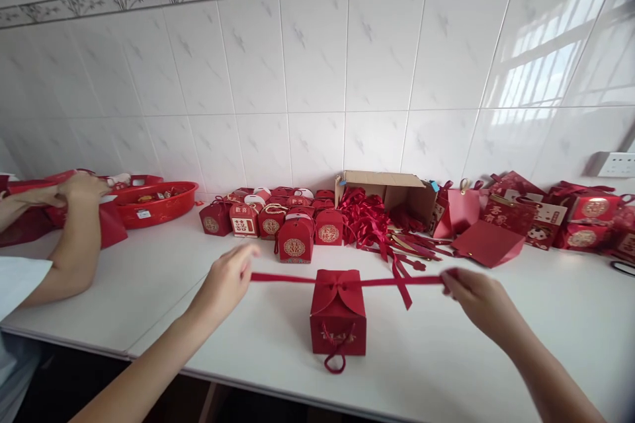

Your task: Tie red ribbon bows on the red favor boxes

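A small red gift box (338, 317) stands upright on the white table, with a cord loop hanging from its front. A red ribbon (384, 282) passes across the top of the box, with a knot at the middle of the lid, and is stretched out to both sides. My left hand (229, 277) is closed on the ribbon's left end, left of the box. My right hand (469, 285) pinches the other end, to the right. Both hands are apart from the box.
Behind the box, finished red boxes (296, 238) stand in rows beside a cardboard carton (387, 180) spilling red ribbons (364, 215). Red bags (489, 241) and more boxes lie right. At left, another person's arms (79, 231) work near a red basin (161, 208).
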Available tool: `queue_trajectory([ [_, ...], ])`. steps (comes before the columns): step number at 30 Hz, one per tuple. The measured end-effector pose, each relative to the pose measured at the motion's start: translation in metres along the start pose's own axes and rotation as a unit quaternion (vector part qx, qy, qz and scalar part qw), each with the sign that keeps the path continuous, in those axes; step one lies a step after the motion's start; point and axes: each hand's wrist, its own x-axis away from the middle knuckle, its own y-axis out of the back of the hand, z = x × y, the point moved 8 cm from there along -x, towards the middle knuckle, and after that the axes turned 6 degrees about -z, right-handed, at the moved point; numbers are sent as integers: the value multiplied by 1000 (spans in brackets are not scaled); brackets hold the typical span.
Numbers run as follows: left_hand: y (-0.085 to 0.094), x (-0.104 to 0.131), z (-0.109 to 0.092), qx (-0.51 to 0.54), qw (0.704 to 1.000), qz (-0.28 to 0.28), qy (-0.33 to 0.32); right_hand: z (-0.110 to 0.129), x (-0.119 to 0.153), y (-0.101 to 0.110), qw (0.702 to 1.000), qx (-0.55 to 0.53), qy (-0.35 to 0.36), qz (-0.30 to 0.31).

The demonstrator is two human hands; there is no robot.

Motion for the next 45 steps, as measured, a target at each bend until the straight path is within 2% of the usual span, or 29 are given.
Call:
queue_trajectory([
  [2, -21, 27, 26, 13, 995, 96, 23, -33, 13, -16, 995, 31, -28, 86],
  [3, -31, 39, 31, 21, 991, 134, 24, -39, 18, -21, 994, 31, -22, 99],
  [4, -37, 46, 31, 26, 990, 140, 23, -39, 20, -24, 996, 33, -13, 86],
  [7, -46, 48, 11, 69, 992, 103, 38, -10, 20, -31, 999, 23, 33, 31],
  [8, -50, 45, 2, 98, 989, 93, 57, 7, 20, -38, 998, 7, 55, 42],
  [11, -69, 39, -20, 208, 962, 92, 150, 54, 23, -65, 985, -60, 102, 124],
  [14, -88, 39, -36, 286, 930, 114, 199, 70, 27, -95, 969, -122, 58, 206],
  [16, -99, 42, -40, 314, 907, 153, 237, 66, 30, -113, 950, -176, -2, 259],
  [19, -111, 55, -43, 333, 843, 272, 324, 54, 35, -129, 907, -258, -90, 320],
  [21, -111, 61, -48, 344, 806, 330, 350, 51, 39, -134, 872, -307, -123, 361],
  [23, -108, 60, -54, 379, 787, 339, 349, 51, 42, -134, 836, -360, -146, 388],
  [25, -107, 57, -56, 418, 775, 321, 348, 54, 41, -130, 805, -413, -160, 394],
  [27, -107, 54, -54, 418, 787, 298, 342, 56, 38, -124, 791, -451, -157, 383],
  [30, -105, 48, -50, 371, 838, 273, 293, 53, 31, -117, 804, -460, -131, 354],
  [32, -103, 45, -50, 352, 858, 272, 256, 48, 31, -115, 810, -456, -128, 347],
  [37, -101, 49, -51, 315, 862, 309, 251, 52, 37, -106, 768, -511, -144, 359],
  [39, -95, 48, -53, 283, 879, 303, 236, 62, 36, -97, 757, -534, -129, 354],
  [42, -79, 35, -61, 229, 929, 224, 186, 83, 34, -86, 763, -543, -86, 341],
  [45, -69, 24, -88, 205, 961, 154, 101, 103, 33, -83, 771, -535, -68, 339],
])
